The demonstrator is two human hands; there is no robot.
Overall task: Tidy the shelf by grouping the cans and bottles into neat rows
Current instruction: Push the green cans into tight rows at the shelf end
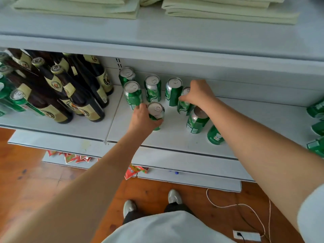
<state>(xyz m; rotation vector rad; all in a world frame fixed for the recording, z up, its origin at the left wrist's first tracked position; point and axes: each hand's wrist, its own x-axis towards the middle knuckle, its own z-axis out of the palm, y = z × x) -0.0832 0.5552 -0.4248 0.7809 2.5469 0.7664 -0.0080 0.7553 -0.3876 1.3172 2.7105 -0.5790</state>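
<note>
Several green cans stand on the white shelf [175, 135]. My left hand [143, 120] grips one upright green can [156, 111] near the shelf's middle. My right hand [198, 93] grips another green can [184, 106] from above, just right of a standing can [173, 92]. Behind them three more cans stand: one at the back [126, 75], one in front of it [132, 94], one to their right [152, 88]. A can [197, 121] stands under my right forearm, and a green can [215, 135] lies beside it. Dark brown bottles [77, 92] with cream labels crowd the left.
Green bottles and cans [10, 100] sit at the far left edge. More green cans [317, 109] lie at the right edge. Folded pale cloths [228, 9] lie on the shelf above. Red snack packets [77, 157] hang below. A white cable [236, 205] runs across the wooden floor.
</note>
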